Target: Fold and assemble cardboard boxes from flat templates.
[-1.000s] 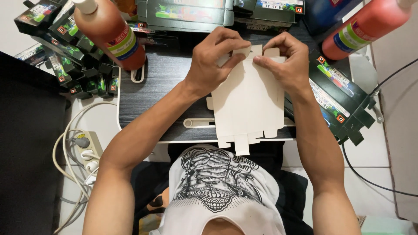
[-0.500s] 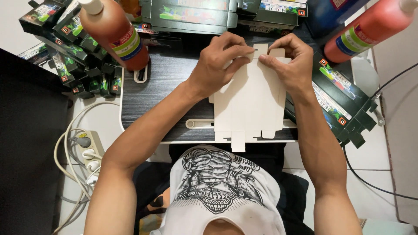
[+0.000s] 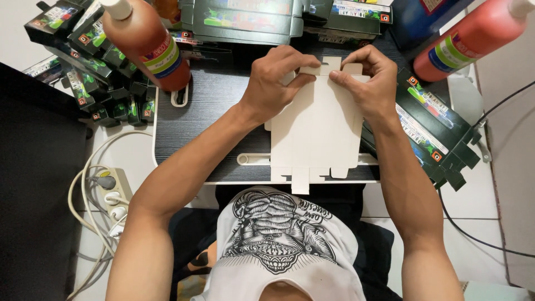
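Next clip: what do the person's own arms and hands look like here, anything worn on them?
Both arms are bare from the upper arm down, with no sleeves in view. The left hand and right hand wear no gloves, and no rings, watch or bracelets show. The white shirt below carries a dark printed graphic.

both forearms reach forward, left hand (image 3: pixel 276 83) and right hand (image 3: pixel 368 81) curled, fingertips pinching close together.
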